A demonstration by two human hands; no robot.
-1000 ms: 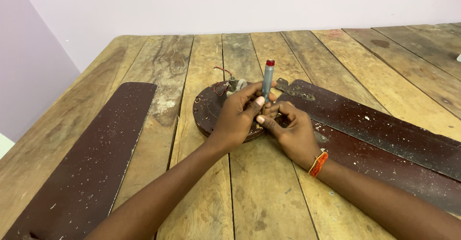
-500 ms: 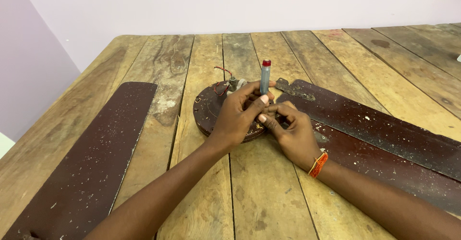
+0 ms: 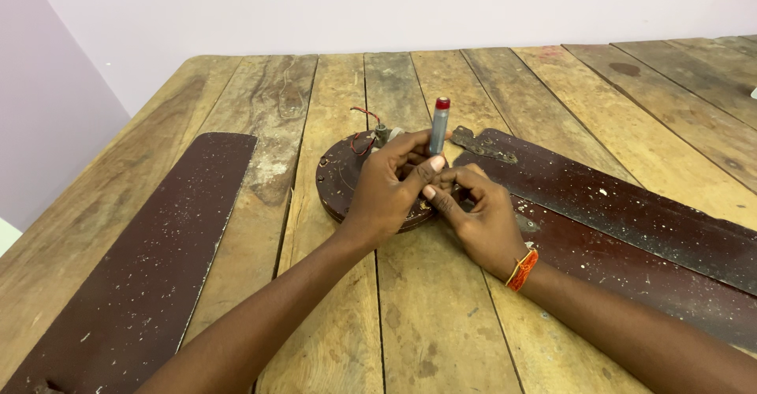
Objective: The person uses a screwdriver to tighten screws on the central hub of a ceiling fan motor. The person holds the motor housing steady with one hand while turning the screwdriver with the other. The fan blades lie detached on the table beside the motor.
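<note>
Screwdriver (image 3: 438, 126) with the grey handle and red cap is standing upright over the round dark fan motor (image 3: 343, 181), which is sitting near the middle of the bench (image 3: 236, 86), a bit toward the far edge. Left hand (image 3: 390, 185) is pinching the lower part of the handle between thumb and fingers, so it's closed around the tool. Right hand (image 3: 477, 216) is curled in tight right beside it, fingertips bunched at the base of the tool, touching the left thumb; I can't tell if it's holding a screw or just steadying the tip, that bit is hidden.

As for progress: one long brown blade (image 3: 150, 260) is lying loose near the left edge of the bench, well apart from the motor, so I'd say that one is off. Two more blades (image 3: 631, 205) are fanning out toward the right edge, their inner ends running up to the motor, with a metal bracket (image 3: 481, 143) showing on the upper one. Whether those are bolted on, can't say. A red wire (image 3: 364, 114) is sticking out behind the motor.
</note>
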